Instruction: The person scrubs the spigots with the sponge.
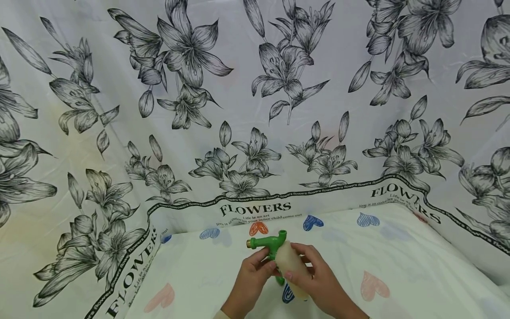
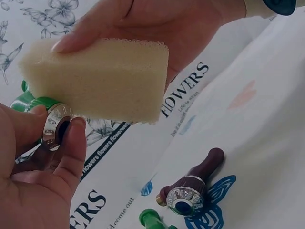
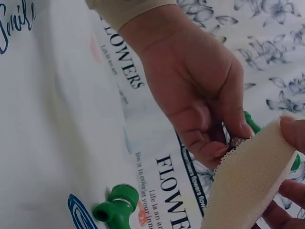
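Observation:
In the head view my left hand (image 1: 253,277) pinches a green tap (image 1: 268,242) with a brass-coloured threaded end. The left wrist view shows a silver patterned ring with a dark centre on this tap (image 2: 35,101), between the thumb and fingers. My right hand (image 1: 318,279) grips a cream sponge block (image 1: 290,259), thumb on one face and fingers on the other. The sponge lies up against the tap's side and covers part of its body. Both are held up above the white cloth.
Below the hands a maroon tap (image 2: 198,181) with a silver ring lies on the white heart-print cloth (image 1: 191,274). Close to it is another green tap (image 3: 119,207). A flower-print curtain (image 1: 247,97) hangs behind and along the sides.

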The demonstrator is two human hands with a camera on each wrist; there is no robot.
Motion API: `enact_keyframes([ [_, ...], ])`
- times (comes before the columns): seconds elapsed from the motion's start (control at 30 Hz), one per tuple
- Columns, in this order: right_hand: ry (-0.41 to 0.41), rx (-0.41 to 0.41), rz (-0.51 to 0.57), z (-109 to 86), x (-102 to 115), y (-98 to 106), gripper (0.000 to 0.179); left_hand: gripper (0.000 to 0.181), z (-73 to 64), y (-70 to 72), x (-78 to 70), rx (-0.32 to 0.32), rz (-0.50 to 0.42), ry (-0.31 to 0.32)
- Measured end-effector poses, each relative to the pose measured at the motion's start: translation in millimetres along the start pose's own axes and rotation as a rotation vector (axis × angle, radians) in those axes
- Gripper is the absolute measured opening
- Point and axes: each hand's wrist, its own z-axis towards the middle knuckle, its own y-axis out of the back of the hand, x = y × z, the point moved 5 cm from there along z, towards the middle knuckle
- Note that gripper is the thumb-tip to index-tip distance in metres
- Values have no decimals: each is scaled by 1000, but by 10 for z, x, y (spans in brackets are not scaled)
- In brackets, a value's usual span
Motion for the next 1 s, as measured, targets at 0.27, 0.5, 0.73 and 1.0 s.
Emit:
enact_keyframes([
  [0.27,27,20,39,0,6,-78,63,52,26,7,-18,-94,39,16],
  [0.5,49,-3,-9,42,-5,-54,66,51,16,15,-3,-121,31,27],
  [0.73,-33,-87,-16,124,-111,52,67,46,-5,-20,-18,-88,-28,50],
  [1.0,-65,-55,9,95,-150,18,66,44,0,-2,-14,-88,-4,33],
])
